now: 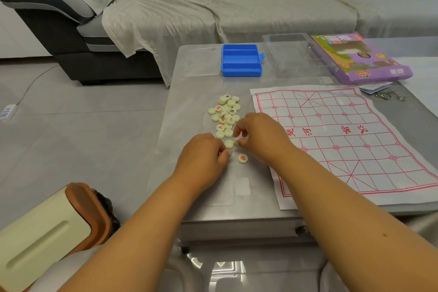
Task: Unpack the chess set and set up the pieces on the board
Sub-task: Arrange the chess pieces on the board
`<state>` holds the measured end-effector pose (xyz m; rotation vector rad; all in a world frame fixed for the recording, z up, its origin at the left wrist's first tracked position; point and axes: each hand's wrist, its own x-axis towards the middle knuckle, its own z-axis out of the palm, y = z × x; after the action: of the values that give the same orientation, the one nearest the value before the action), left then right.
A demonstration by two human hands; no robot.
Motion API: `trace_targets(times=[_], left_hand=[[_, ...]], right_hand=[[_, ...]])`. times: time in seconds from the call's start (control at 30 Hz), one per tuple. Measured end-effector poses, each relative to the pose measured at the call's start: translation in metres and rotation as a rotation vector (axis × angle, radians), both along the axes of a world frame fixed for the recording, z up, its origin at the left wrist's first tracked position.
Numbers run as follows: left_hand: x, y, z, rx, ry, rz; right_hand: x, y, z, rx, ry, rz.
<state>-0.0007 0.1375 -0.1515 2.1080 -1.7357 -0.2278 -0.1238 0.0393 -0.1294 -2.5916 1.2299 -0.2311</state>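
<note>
Two hands meet over the near end of a scatter of small round cream-coloured chess discs (226,115) on the grey glossy table (201,197). The right hand (259,136) has its fingers curled downward, thumb and forefinger brought close together at one pale disc (236,142); they appear to pinch it, though the disc is small and partly hidden. The left hand (203,155) lies knuckles-up with its fingers bent under, their tips at the table surface beside another blank-faced cream disc (229,143); whether they hold anything I cannot tell. Just in front of both hands, apart from the heap, lies a single cream disc with a red character face-up (242,158).

Beyond the fingers the heap runs away from the person, most discs blank side up, a few showing red or black characters. To the right of it, flat on the table, is the white paper board printed with a red grid (343,135); no discs are on it. Farther back stands an open blue plastic case with three troughs (241,60), a clear plastic lid (201,61) to its left, a clear plastic tray (294,54) to its right, then a purple cardboard box (360,59).
</note>
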Motion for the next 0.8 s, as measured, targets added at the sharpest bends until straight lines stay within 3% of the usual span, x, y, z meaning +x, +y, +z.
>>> trace_targets(times=[0.3,0.4,0.5,0.67,0.8], left_hand=[[0.011,-0.005,0.005,-0.028,0.006,0.128],[0.022,-0.019,0.012,-0.066,0.14,0.226],[0.027,-0.035,0.011,0.061,0.256,0.25],[0.024,-0.05,0.008,0.177,0.171,0.228],[0.029,-0.055,0.017,0.222,0.147,0.183]], right_hand=[[0.013,-0.007,-0.009,-0.016,0.035,0.174],[0.012,-0.011,-0.009,0.104,-0.071,0.115],[0.015,-0.017,-0.011,0.226,-0.096,0.003],[0.016,-0.029,-0.013,0.222,-0.138,-0.177],[0.024,-0.029,-0.008,0.259,-0.1,-0.112]])
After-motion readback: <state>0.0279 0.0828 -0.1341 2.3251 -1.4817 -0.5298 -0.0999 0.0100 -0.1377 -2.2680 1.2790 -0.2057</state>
